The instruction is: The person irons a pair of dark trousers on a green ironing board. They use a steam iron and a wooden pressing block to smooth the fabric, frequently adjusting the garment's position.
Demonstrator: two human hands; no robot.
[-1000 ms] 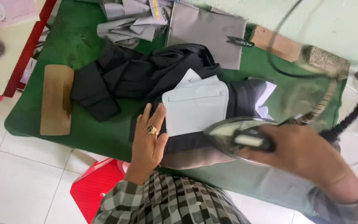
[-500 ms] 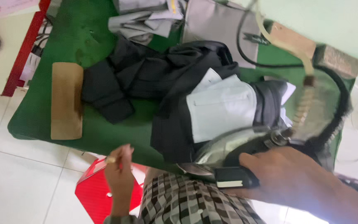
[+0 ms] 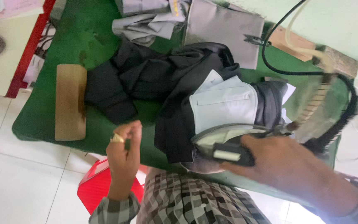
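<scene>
My right hand grips the black handle of a grey steam iron on the near edge of a dark folded garment with a pale grey lining, spread across the green padded table. My left hand hovers loosely curled, holding nothing, near a wooden block.

I see a tailoring workshop: a green padded worktop (pressing bench), an iron, cut grey fabric pieces.

small white label on iron handle
</scene>
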